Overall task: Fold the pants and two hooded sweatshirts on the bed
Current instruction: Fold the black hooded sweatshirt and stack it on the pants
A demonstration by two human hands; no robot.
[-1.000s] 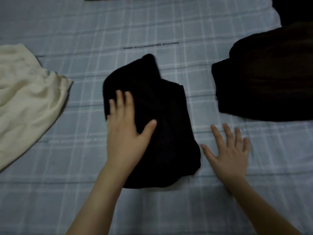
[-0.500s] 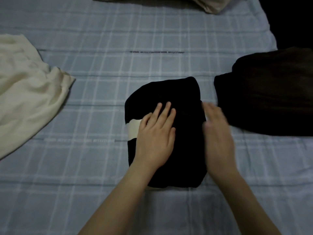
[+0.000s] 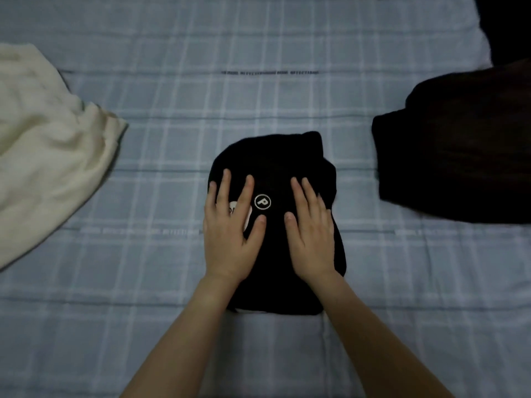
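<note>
A black garment (image 3: 275,165), folded into a compact rectangle with a round white "P" logo on top, lies in the middle of the bed. My left hand (image 3: 231,228) rests flat on its left half, fingers spread, partly covering a white patch. My right hand (image 3: 311,228) lies flat on its right half. Neither hand grips the cloth. A dark brown folded garment (image 3: 459,150) sits at the right. A cream garment (image 3: 43,150) lies loose and rumpled at the left.
The bed wears a light blue checked sheet (image 3: 172,311). Its right edge runs along the top right corner, with darkness beyond.
The black garment went from a loose fold to a tighter rectangle with the logo facing up. My right hand moved from the sheet onto it; both hands now press flat.
</note>
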